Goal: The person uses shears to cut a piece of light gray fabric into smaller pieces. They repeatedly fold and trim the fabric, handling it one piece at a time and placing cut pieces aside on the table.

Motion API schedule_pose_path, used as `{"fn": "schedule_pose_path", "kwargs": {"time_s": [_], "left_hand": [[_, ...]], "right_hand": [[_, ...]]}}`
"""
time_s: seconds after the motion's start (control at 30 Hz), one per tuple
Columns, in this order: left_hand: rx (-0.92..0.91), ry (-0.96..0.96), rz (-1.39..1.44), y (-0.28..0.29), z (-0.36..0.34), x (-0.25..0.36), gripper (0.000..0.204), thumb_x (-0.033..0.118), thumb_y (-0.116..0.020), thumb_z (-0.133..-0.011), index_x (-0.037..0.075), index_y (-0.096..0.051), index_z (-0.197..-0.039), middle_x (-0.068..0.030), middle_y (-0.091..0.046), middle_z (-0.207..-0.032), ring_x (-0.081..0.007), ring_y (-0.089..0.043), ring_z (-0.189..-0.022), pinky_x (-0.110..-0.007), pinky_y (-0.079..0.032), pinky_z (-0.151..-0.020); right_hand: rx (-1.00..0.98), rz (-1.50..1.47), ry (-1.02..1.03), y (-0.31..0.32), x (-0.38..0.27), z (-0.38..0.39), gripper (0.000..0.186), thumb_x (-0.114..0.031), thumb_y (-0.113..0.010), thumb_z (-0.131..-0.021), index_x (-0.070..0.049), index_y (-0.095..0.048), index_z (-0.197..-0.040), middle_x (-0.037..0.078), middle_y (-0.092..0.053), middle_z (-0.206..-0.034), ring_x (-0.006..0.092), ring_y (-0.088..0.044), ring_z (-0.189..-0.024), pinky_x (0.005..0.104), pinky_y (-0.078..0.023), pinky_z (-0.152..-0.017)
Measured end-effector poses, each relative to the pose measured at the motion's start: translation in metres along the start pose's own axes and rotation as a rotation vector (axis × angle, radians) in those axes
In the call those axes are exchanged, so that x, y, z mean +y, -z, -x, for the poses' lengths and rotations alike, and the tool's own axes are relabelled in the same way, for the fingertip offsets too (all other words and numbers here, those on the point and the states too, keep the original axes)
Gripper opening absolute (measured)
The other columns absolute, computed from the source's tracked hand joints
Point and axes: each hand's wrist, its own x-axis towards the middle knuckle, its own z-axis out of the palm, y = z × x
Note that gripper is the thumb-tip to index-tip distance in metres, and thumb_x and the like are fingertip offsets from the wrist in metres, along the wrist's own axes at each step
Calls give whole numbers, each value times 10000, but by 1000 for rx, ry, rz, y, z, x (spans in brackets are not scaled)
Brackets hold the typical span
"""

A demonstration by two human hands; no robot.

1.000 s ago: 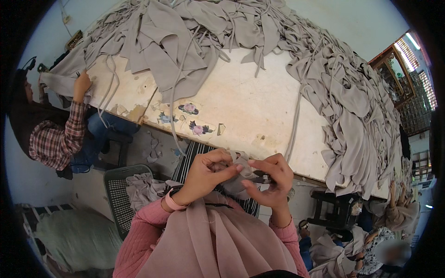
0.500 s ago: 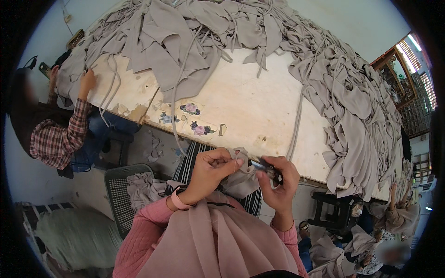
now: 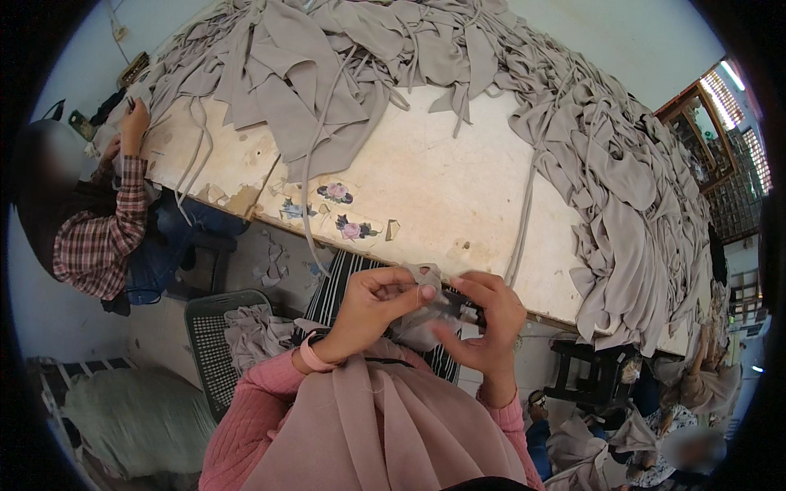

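Just off the near table edge, my left hand (image 3: 372,307) pinches a piece of grey-beige fabric (image 3: 416,331) between thumb and fingertips. A pale loose thread seems to run by the thumb tip. Close beside it on the right, my right hand (image 3: 490,323) holds small dark thread snips (image 3: 463,307) with the fingers over the top and the thumb lower down. The snips point left toward the fabric and are smeared by motion. Whether their blades touch the cloth or thread, I cannot tell. The rest of the fabric hangs below the hands over my lap.
Heaped grey-beige fabric pieces (image 3: 622,164) with long straps cover the far and right parts of the pale wooden table (image 3: 426,180). A green plastic basket (image 3: 205,352) with fabric stands at my left. A co-worker (image 3: 98,237) sits at the left; a black stool (image 3: 585,376) stands right.
My right hand has shifted slightly left with the snips, closer to my left hand, and its thumb has dropped lower. The left co-worker's hand has moved up and left.
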Motion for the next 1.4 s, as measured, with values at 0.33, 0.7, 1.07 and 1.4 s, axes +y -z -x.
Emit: {"fn": "schedule_pose_path", "kwargs": {"time_s": [0.33, 0.7, 1.07, 1.4], "left_hand": [[-217, -120, -80, 17, -18, 22, 769, 89, -722, -856, 59, -295, -1496, -66, -622, -1145, -105, -575, -1022, -267, -471, -918], [-47, -26, 9, 0, -6, 23, 788, -47, -739, -786, 43, -330, -1454, 31, -611, -758, -6, -555, -691, -145, -426, -633], [34, -180, -127, -10, -3, 18, 802, -59, -737, -771, 38, -327, -1453, 16, -609, -763, -37, -576, -733, -190, -472, -722], [-14, -179, -91, -9, -2, 17, 794, -71, -718, -781, 24, -309, -1455, -3, -631, -773, -52, -609, -758, -210, -494, -753]], "right_hand": [[-74, -996, -777, -2, 12, 16, 147, -45, -676, -869, 16, -625, -993, 19, -659, -891, 61, -577, -763, 193, -431, -661], [92, -47, -394, 1, -8, 3, 216, -108, -765, -778, -51, -661, -958, 57, -673, -813, 127, -631, -679, 253, -423, -597], [-40, 251, -43, 10, -19, -2, 217, -113, -785, -726, -101, -689, -920, 18, -685, -742, 139, -625, -595, 280, -317, -517], [-27, 213, -85, 12, -15, -5, 209, -124, -780, -742, -86, -682, -922, 18, -675, -746, 150, -582, -549, 287, -307, -517]]}}
